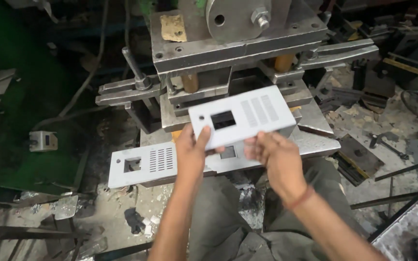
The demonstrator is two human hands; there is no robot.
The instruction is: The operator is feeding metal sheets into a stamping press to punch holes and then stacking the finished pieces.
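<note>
You hold a grey punched metal panel [243,117] up in both hands, in front of the press die [209,92] and clear of the press bed [318,145]. Your left hand [192,152] is closed on its lower left corner, thumb on the face beside the rectangular cut-out. Your right hand [274,157] pinches the lower edge near the middle, fingers curled under.

A second punched panel [143,165] lies flat at the left end of the bed, overhanging its edge.

The risks here are plain. Both grips sit low on the panel, so it could tip forward or twist out of your fingers. The sheared edges and punched slots look sharp, and bare fingers sliding along them could be cut. The overhanging panel could be knocked to the floor by your left forearm. Keep your fingers out from between the die plates.
</note>
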